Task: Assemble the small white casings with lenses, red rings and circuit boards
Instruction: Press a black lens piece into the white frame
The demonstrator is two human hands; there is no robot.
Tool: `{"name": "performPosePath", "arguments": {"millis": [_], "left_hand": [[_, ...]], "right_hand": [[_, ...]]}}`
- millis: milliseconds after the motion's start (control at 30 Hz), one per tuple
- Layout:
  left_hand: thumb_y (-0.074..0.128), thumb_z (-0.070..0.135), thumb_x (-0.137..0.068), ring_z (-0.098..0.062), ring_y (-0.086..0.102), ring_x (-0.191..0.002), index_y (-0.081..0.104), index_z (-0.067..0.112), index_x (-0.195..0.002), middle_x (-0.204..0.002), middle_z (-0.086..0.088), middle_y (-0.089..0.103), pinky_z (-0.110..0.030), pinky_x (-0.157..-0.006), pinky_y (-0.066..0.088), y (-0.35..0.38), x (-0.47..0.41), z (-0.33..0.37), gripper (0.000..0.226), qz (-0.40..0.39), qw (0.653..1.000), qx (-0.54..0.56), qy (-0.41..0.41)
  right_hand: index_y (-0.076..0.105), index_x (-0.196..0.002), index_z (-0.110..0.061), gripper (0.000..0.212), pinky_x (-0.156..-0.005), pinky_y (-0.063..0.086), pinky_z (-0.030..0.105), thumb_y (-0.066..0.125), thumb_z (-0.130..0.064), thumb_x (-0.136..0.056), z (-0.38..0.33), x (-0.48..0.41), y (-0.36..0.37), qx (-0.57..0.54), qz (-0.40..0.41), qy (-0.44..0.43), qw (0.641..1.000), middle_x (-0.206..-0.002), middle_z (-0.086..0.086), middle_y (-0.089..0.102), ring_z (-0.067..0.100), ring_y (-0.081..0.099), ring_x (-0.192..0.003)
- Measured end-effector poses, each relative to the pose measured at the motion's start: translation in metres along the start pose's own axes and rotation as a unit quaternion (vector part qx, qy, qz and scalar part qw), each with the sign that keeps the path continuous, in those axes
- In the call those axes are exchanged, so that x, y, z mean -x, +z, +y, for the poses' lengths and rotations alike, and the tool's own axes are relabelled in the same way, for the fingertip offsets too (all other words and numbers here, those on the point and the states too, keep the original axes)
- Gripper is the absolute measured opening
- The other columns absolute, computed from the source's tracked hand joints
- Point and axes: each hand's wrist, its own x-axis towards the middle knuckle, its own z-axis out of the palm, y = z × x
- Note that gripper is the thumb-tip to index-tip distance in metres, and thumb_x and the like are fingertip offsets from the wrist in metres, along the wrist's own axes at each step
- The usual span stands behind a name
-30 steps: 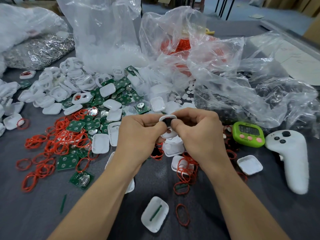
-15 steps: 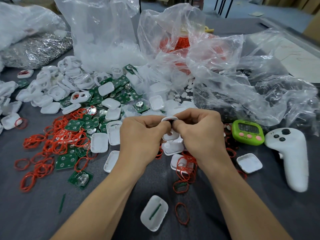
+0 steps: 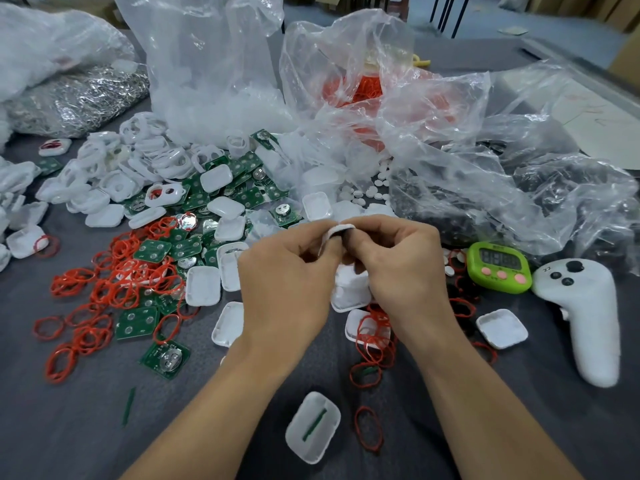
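Casing (image 3: 341, 229), small and white, is up off the grey counter (image 3: 86, 445), pinched between the left hand (image 3: 284, 289) and the right hand (image 3: 405, 271); each grip is narrow, thumb and fingertips closed on its rim. Its inside is hidden. Under the hands lie more white shells (image 3: 349, 292). Red rings (image 3: 114, 275) and green circuit boards (image 3: 152, 251) are strewn to the left; a green timer (image 3: 498, 266) and a white controller (image 3: 588, 317) sit to the right; clear plastic bags (image 3: 207, 64) stand behind
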Motion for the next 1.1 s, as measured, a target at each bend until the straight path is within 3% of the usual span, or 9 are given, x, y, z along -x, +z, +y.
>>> {"name": "performPosePath", "arguments": {"millis": [100,200,300,500,700,833,933,1000,1100], "left_hand": [[0.073,0.036,-0.083,0.002,0.069,-0.094,0.081,0.039,-0.100,-0.109,0.036,0.066,-0.010,-0.080,0.048,0.003,0.006,-0.003,0.020,0.056,0.994,-0.070,0.063],[0.080,0.022,-0.084,0.002,0.066,-0.103,0.082,0.026,-0.104,-0.103,0.019,0.075,-0.009,-0.082,0.049,0.002,0.007,-0.009,0.020,0.093,0.978,-0.083,0.169],[0.082,0.014,-0.086,-0.001,0.070,-0.102,0.080,0.018,-0.105,-0.111,0.013,0.070,-0.017,-0.088,0.057,0.001,0.007,-0.012,0.019,0.095,0.960,-0.051,0.258],[0.083,0.023,-0.090,-0.005,0.075,-0.096,0.084,0.018,-0.090,-0.101,0.008,0.079,-0.030,-0.077,0.061,-0.003,0.005,-0.009,0.005,0.120,0.933,-0.080,0.330],[0.081,0.021,-0.091,-0.008,0.075,-0.098,0.084,0.020,-0.097,-0.104,0.009,0.079,-0.033,-0.075,0.060,-0.004,0.005,-0.014,0.006,0.126,0.918,-0.124,0.355],[0.083,0.018,-0.086,-0.004,0.074,-0.092,0.084,0.024,-0.095,-0.098,0.011,0.079,-0.025,-0.072,0.057,0.000,0.005,-0.014,0.011,0.130,0.931,-0.146,0.308],[0.080,0.035,-0.079,0.003,0.071,-0.081,0.082,0.040,-0.094,-0.089,0.020,0.078,-0.024,-0.070,0.055,-0.003,0.002,-0.007,0.015,0.103,0.982,-0.101,0.121],[0.077,0.043,-0.078,0.007,0.070,-0.074,0.078,0.052,-0.092,-0.080,0.028,0.075,-0.024,-0.071,0.058,-0.005,-0.003,-0.004,0.017,0.048,0.999,-0.008,-0.005],[0.081,0.024,-0.085,0.004,0.072,-0.070,0.074,0.062,-0.083,-0.073,0.024,0.075,-0.023,-0.067,0.059,-0.010,-0.009,-0.003,0.038,-0.012,0.995,0.087,-0.053]], "right_hand": [[0.080,-0.097,-0.006,0.016,-0.068,0.061,0.027,0.067,0.003,-0.094,-0.002,0.001,0.001,-0.130,-0.029,0.063,0.989,-0.083,0.013,0.079,0.023,0.078,-0.075],[0.078,-0.099,-0.002,0.014,-0.073,0.061,0.027,0.066,0.004,-0.094,-0.005,0.001,-0.001,-0.209,-0.065,0.100,0.971,-0.094,0.018,0.079,0.026,0.078,-0.086],[0.079,-0.091,-0.003,0.011,-0.077,0.061,0.029,0.072,-0.001,-0.083,-0.008,-0.001,-0.004,-0.267,-0.080,0.096,0.955,-0.093,0.017,0.078,0.026,0.076,-0.087],[0.082,-0.079,-0.011,0.014,-0.070,0.061,0.025,0.072,-0.005,-0.072,-0.008,-0.002,-0.006,-0.342,-0.117,0.115,0.925,-0.087,0.011,0.079,0.019,0.077,-0.079],[0.082,-0.089,-0.007,0.025,-0.076,0.062,0.025,0.067,0.004,-0.072,-0.009,-0.006,-0.014,-0.357,-0.153,0.183,0.903,-0.096,0.013,0.078,0.020,0.077,-0.086],[0.081,-0.091,-0.007,0.026,-0.073,0.062,0.025,0.072,0.002,-0.069,-0.008,-0.005,-0.012,-0.322,-0.143,0.210,0.912,-0.097,0.016,0.078,0.020,0.076,-0.084],[0.083,-0.085,-0.014,0.013,-0.068,0.060,0.024,0.080,-0.007,-0.074,-0.007,-0.001,-0.006,-0.219,-0.102,0.146,0.959,-0.088,0.013,0.079,0.020,0.077,-0.078],[0.084,-0.083,-0.020,0.016,-0.064,0.058,0.024,0.081,-0.004,-0.083,-0.007,0.000,-0.006,-0.114,-0.069,0.069,0.989,-0.079,0.010,0.079,0.017,0.074,-0.069],[0.083,-0.083,-0.027,0.018,-0.058,0.053,0.023,0.078,-0.010,-0.087,-0.006,-0.001,-0.007,-0.002,-0.043,0.015,0.999,-0.068,0.002,0.076,0.013,0.068,-0.057]]}}
